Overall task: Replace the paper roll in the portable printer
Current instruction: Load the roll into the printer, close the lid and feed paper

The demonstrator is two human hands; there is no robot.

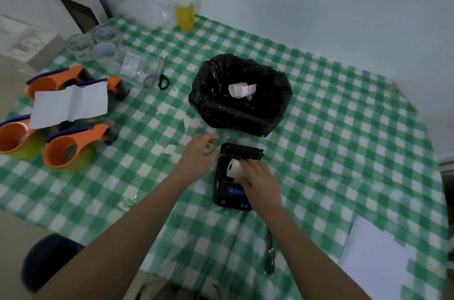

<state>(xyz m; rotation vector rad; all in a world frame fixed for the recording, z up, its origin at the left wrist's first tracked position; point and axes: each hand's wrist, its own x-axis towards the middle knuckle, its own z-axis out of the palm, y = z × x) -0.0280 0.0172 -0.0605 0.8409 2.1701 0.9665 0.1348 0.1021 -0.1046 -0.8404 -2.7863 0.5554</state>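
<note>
A small black portable printer (224,197) with blue buttons lies on the green checked tablecloth, its lid (242,151) flipped up at the far side. A white paper roll (234,168) sits in the open bay, and my right hand (260,180) grips it from the right. My left hand (200,152) hovers just left of the printer, fingers loosely apart, holding nothing that I can see. An old roll of white paper (242,90) lies inside the black bin bag (221,105) behind the printer.
Several orange tape dispensers (68,149) and a white sheet (70,105) crowd the left side. Scissors (159,76), clear jars (103,46) and a yellow drink (184,15) stand farther back. A white paper (375,258) lies front right, a dark pen-like object (270,253) near the front edge.
</note>
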